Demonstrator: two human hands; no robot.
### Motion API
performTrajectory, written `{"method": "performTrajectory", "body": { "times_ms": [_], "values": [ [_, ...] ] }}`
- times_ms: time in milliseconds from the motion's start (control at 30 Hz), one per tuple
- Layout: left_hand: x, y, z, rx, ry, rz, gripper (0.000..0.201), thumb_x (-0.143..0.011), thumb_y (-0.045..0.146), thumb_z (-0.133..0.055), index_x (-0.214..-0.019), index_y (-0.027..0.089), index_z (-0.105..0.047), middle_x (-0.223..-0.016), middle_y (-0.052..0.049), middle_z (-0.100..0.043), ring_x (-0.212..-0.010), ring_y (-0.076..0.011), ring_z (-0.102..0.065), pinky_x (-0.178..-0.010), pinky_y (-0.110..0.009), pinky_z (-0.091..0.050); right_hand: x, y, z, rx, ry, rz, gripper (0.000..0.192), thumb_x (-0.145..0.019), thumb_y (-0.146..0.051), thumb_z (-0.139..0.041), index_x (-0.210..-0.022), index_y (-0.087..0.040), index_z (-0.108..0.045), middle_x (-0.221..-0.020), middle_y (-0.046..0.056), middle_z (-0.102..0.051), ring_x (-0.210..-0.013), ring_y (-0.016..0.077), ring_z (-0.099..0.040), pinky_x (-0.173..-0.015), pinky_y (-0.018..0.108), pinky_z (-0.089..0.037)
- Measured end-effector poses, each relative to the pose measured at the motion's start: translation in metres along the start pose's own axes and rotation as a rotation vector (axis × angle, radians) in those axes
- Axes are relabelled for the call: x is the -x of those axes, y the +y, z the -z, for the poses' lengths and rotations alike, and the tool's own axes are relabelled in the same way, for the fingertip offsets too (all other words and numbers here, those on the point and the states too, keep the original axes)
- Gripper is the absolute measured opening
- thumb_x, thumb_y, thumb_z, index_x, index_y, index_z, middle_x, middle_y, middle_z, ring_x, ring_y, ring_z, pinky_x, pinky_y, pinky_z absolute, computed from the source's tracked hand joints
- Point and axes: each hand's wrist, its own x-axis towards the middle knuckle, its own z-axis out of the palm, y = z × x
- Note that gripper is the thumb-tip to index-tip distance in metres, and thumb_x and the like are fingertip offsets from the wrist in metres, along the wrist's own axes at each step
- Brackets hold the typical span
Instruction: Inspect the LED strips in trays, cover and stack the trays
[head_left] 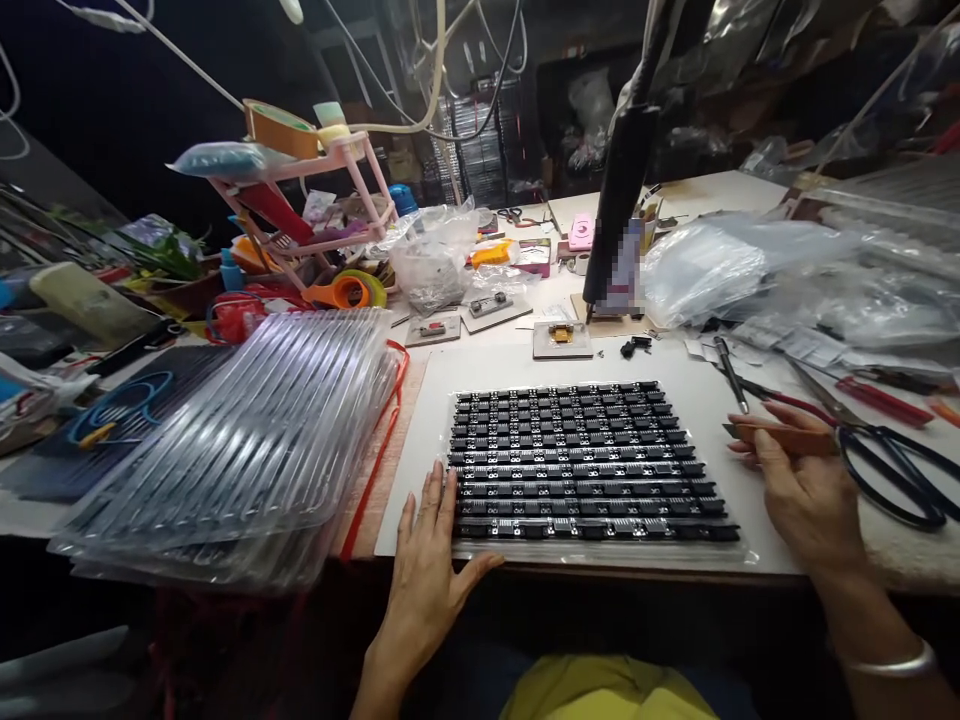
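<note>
A clear plastic tray (600,550) lies on a white board, its grooves filled with rows of small black parts (585,468) with pale metal pins. My left hand (424,560) rests at the tray's left front corner, fingers stretched out and thumb spread along the near edge. To the right of the tray, my right hand (814,500) is closed around a flat brown strip-like tool (787,437), its darker tip pointing left. The kind of tool does not show clearly. Beside that hand lie scissors (892,440) with black handles and a slim pen-like tool (731,373).
Stacked clear trays (247,430) and a red strap (375,460) lie left. A black cylindrical tool (621,210) hangs behind, near a small block fixture (561,342) and loose black bits (636,346). Plastic bags (750,270) crowd the back right; a pink rack (360,190) stands back left.
</note>
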Motion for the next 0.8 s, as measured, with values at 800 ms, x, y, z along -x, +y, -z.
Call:
{"method": "performTrajectory", "body": {
  "times_ms": [800],
  "values": [
    [0.0060,0.0027,-0.0012,0.145,0.012,0.091,0.081,-0.088,0.048,-0.050,-0.149,0.029,-0.001,-0.156,-0.013,-0.017,-0.142,-0.0280,-0.020,-0.111,-0.053,-0.028,0.0019,-0.0014,0.0043,0.107,0.065,-0.004,0.036,-0.084,-0.045,-0.058,-0.110,-0.019,-0.060,-0.092,0.008,-0.070,-0.054,0.0137,-0.060,-0.057,0.028,-0.050]
  ]
}}
